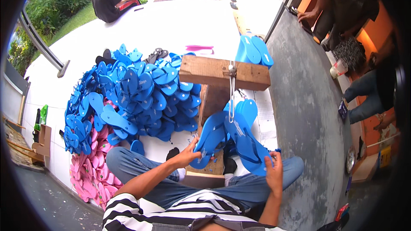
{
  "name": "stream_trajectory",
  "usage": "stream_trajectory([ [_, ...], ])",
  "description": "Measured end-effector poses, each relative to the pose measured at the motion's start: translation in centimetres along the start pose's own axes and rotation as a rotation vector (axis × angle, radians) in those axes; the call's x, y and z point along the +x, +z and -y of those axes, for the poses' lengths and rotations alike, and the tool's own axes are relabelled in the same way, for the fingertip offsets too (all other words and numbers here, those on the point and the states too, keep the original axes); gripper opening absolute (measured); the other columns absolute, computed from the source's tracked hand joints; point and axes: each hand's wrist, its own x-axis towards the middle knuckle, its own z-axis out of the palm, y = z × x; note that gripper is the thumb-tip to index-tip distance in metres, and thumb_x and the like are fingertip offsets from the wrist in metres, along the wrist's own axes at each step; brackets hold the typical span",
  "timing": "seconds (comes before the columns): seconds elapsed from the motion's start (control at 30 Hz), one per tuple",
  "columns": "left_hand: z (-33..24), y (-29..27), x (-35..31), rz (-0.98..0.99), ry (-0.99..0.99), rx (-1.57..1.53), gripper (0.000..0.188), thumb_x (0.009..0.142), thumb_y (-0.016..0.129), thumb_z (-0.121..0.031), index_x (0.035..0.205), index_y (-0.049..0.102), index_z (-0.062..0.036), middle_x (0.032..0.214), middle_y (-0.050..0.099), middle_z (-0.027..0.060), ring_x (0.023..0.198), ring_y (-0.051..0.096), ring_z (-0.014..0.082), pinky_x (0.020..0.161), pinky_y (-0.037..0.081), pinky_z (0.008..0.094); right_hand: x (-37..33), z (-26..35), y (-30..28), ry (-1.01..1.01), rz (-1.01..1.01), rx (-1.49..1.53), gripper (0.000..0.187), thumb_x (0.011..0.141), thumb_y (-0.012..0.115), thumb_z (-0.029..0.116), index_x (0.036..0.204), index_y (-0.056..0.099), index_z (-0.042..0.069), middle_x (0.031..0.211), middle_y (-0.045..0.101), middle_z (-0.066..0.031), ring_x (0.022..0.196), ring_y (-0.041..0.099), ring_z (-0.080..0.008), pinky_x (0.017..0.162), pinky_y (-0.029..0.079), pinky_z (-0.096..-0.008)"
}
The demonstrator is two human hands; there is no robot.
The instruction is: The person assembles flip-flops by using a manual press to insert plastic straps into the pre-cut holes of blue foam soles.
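I hold a blue flip-flop in each hand. My left hand is closed on the lower end of the left flip-flop. The fingers of my right hand close on the lower edge of the right flip-flop, near its blue strap. Both soles tilt upward, and their upper ends come close together below a long metal loop. That loop hangs from a wooden beam on a wooden post. Behind the flip-flops stand several more blue soles, partly hidden.
To my left lies a big heap of blue flip-flops, with pink flip-flops beside it. Another blue stack stands beyond the beam. A person in black sits at the far left. Other people are at the right, near a plastic cup.
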Motion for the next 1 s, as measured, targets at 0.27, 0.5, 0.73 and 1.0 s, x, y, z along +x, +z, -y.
stream_trajectory([
  [0.27, 1.9, 1.5, -0.1, -0.062, 0.117, -0.172, 0.05, 0.098, 0.056, -0.03, 0.137, 0.034, -0.0062, 0.11, 0.059, 0.0172, 0.092, 0.067, 0.0268, 0.082, 0.058, 0.0412, -3.3, -0.7, 4.5, -0.064, -0.126, 0.244, 0.032, 0.095, 0.065, 0.024, 0.113, 0.045, 0.006, 0.092, 0.055, -0.0018, 0.077, 0.047, -0.0054, 0.064, 0.038, -0.0193],
  [0.5, 4.6, 4.1, -0.2, -0.183, 0.218, -0.308, 0.049, 0.101, 0.046, -0.042, 0.134, 0.039, -0.0071, 0.114, 0.06, 0.0141, 0.094, 0.066, 0.0231, 0.077, 0.058, 0.0363, -6.7, -1.9, 3.4, -0.211, -0.159, 0.048, 0.034, 0.092, 0.068, 0.022, 0.108, 0.047, 0.003, 0.087, 0.057, -0.0052, 0.074, 0.052, -0.0095, 0.065, 0.043, -0.0233],
  [0.73, 6.4, 5.3, -0.3, -0.356, 0.312, -0.304, 0.062, 0.099, 0.043, -0.053, 0.138, 0.039, -0.0054, 0.127, 0.055, 0.0118, 0.113, 0.059, 0.0222, 0.096, 0.051, 0.0383, -7.9, -1.7, 5.3, -0.238, -0.047, -0.134, 0.029, 0.092, 0.065, 0.015, 0.11, 0.048, -0.001, 0.083, 0.061, -0.0079, 0.072, 0.057, -0.013, 0.066, 0.047, -0.0277],
  [1.0, 4.6, 4.8, -1.6, -0.498, 0.592, 0.383, 0.081, 0.089, 0.058, -0.061, 0.138, 0.039, 0.0018, 0.123, 0.057, 0.017, 0.107, 0.058, 0.0217, 0.089, 0.046, 0.0321, -4.8, -2.9, 9.2, 0.071, 0.102, 0.135, 0.034, 0.097, 0.06, 0.033, 0.105, 0.057, 0.001, 0.09, 0.058, -0.0024, 0.082, 0.052, -0.0081, 0.074, 0.043, -0.0228],
])
